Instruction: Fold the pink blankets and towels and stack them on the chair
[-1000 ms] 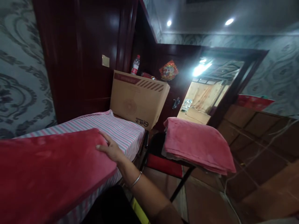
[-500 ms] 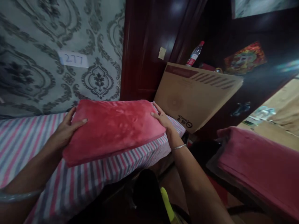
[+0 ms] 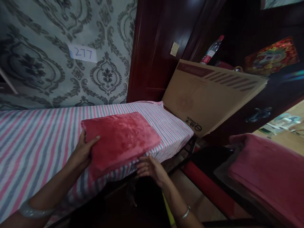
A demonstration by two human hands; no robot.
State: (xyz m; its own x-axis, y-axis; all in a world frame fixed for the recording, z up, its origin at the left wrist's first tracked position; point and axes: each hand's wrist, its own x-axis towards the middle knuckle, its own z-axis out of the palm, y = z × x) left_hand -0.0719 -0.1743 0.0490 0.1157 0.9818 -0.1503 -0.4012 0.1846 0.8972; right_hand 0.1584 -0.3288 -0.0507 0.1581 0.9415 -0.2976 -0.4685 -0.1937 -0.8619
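Note:
A folded red plush cloth (image 3: 123,136) lies on a striped sheet (image 3: 57,126), close to its front edge. My left hand (image 3: 85,148) grips the cloth's left edge, thumb on top and the other fingers at the side, partly hidden. My right hand (image 3: 152,167) is off the cloth, just below its front edge. Its fingers are apart, and nothing is in it. Whether the fingertips brush the sheet's hanging side, I cannot tell.
A large cardboard box (image 3: 209,98) leans at the far end of the sheet, with a plastic bottle (image 3: 212,50) behind it. At right, pink plush fabric (image 3: 268,171) covers a low surface. A patterned wall (image 3: 104,76) runs along the back.
The red plush cloth has come down nearer the front edge of the sheet. My right hand has let go of its right side and moved down towards me; the left keeps hold.

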